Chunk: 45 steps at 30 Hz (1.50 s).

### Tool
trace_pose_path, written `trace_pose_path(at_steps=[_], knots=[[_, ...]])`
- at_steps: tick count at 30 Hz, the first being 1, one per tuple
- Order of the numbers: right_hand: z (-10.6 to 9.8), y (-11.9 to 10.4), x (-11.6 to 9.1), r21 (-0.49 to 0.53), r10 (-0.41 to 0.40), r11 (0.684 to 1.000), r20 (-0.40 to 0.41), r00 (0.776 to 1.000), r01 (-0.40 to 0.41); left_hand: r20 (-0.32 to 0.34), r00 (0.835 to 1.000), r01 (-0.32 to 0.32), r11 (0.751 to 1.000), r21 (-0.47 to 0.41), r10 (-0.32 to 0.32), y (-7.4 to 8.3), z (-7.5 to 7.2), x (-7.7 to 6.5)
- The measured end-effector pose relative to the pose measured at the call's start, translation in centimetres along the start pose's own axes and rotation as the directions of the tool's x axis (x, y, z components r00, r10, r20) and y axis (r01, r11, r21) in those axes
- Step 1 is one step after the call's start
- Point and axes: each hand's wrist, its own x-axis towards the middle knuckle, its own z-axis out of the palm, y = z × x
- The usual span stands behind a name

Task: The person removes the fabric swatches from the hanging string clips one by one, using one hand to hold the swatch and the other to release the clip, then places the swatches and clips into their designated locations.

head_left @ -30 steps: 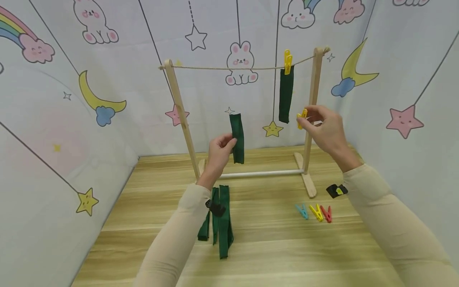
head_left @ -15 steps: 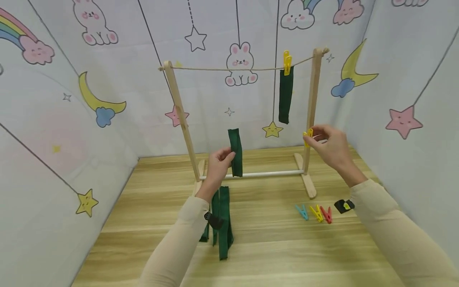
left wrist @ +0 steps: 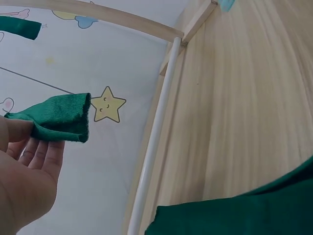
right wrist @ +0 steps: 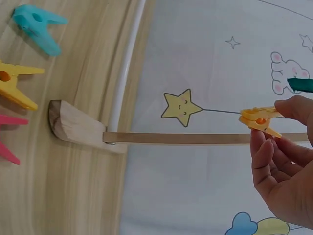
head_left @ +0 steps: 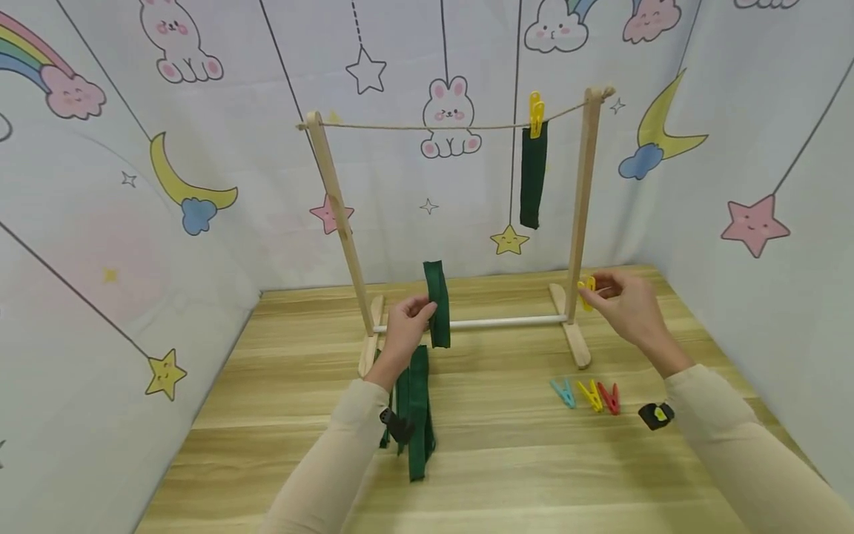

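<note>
My left hand (head_left: pixel 405 326) pinches a dark green fabric strip (head_left: pixel 437 304) near its middle, holding it upright in front of the rack's white bar. In the left wrist view the strip (left wrist: pixel 61 117) folds slightly around the thumb. My right hand (head_left: pixel 626 302) pinches a yellow clothespin (head_left: pixel 588 294) by its handles, beside the rack's right post; the same clothespin (right wrist: pixel 259 118) shows against the backdrop in the right wrist view. Another green strip (head_left: pixel 533 178) hangs from the cord (head_left: pixel 400 128) under a yellow clothespin (head_left: pixel 537 116).
A wooden rack with a right post (head_left: pixel 583 208) and white bottom bar (head_left: pixel 507 322) stands on the wood-grain table (head_left: pixel 520 475). Several green strips (head_left: pixel 418 415) lie below my left hand. Blue (head_left: pixel 563 393), yellow (head_left: pixel 591 396) and red (head_left: pixel 610 399) clothespins lie at right.
Both hands have moved down from nearer the cord, still holding the green strip and the yellow clothespin. The right hand has also shifted rightward, past the right post.
</note>
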Motion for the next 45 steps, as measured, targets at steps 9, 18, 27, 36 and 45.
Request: trace_pose_path(at_steps=[9, 18, 27, 36, 45], knots=[[0.5, 2.3, -2.4, -0.018, 0.038, 0.999, 0.049, 0.998, -0.037, 0.017, 0.999, 0.051, 0.999, 0.013, -0.052, -1.5, -0.3, -0.9], [1.3, 4.0, -4.6, -0.059, 0.104, 0.994, 0.120, 0.987, -0.097, 0.041, 0.991, 0.123, 0.991, 0.049, -0.125, -3.7, -0.7, -1.9], [1.8, 5.6, -6.1, -0.075, 0.153, 0.987, 0.174, 0.973, -0.141, 0.047, 0.986, 0.158, 0.986, 0.059, -0.161, -5.2, -0.3, -2.6], [1.7, 6.6, -7.3, -0.083, 0.228, 0.973, 0.230, 0.946, -0.214, 0.053, 0.985, 0.158, 0.986, 0.061, -0.162, -6.1, 0.0, -3.5], [0.5, 8.1, -8.5, -0.151, 0.310, 0.949, 0.267, 0.912, -0.278, 0.075, 0.970, 0.219, 0.967, 0.126, -0.230, -6.6, -0.1, -4.3]])
